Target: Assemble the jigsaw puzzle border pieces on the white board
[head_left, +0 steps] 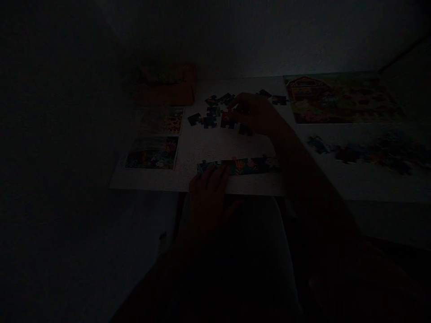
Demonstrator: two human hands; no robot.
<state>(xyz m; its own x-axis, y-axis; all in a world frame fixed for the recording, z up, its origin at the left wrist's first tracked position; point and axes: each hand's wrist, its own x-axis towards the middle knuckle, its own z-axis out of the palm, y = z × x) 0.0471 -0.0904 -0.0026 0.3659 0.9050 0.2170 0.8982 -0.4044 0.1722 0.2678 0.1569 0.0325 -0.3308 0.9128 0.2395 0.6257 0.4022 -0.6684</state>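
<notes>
The view is very dark. My left hand lies with fingers stretched out over the left part of a joined strip of jigsaw puzzle pieces along the table's near edge. Farther in, my right hand is closed in a pinch at the top of a dark puzzle piece with some red. Whether that piece is lifted or touches the table, I cannot tell. Loose puzzle pieces lie to the left of my right hand, and another loose piece is just below it.
An orange-brown box stands at the back left, with two small picture cards in front of it. A large farm picture lies at the back right. Nearer on that side is a heap of puzzle pieces. A wall rises behind the table.
</notes>
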